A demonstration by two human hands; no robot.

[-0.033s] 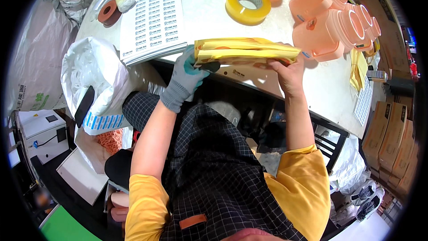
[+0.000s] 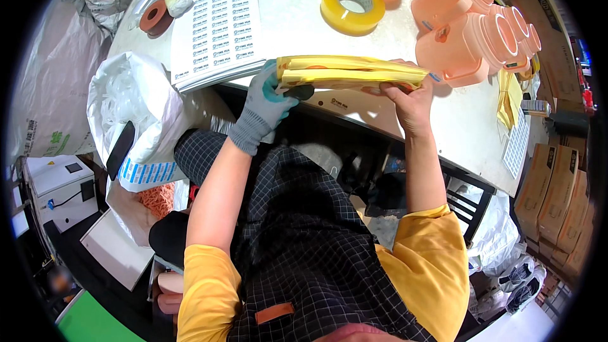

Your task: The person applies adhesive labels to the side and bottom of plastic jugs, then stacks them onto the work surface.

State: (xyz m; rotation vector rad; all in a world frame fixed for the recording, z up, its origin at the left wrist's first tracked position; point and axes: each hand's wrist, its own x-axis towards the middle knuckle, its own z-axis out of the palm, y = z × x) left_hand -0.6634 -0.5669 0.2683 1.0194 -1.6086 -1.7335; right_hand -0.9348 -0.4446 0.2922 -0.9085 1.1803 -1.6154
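Observation:
A stack of thin yellow printed sheets or flat bags (image 2: 348, 75) is held level over the table's near edge, its layered edges facing up. My left hand (image 2: 265, 101), in a grey glove with a teal palm, is closed on the stack's left end. A dark rounded tip shows by that thumb; I cannot tell whether it belongs to the glove. My bare right hand (image 2: 410, 98) grips the right end, thumb on the near side and the other fingers mostly hidden behind. Just beyond the stack lies a roll of clear yellowish tape (image 2: 353, 6).
Several peach plastic jugs (image 2: 465, 50) stand at the right on the white table (image 2: 468, 133). Label sheets (image 2: 218, 28) lie at the left, near a small brown roll (image 2: 156, 18). An open white sack (image 2: 130, 98) stands beside my left arm. Cardboard boxes (image 2: 551, 196) are stacked far right.
The yellow stack has tipped very slightly, its far edge sloping down more toward the right. Both hands keep their hold in nearly the same place.

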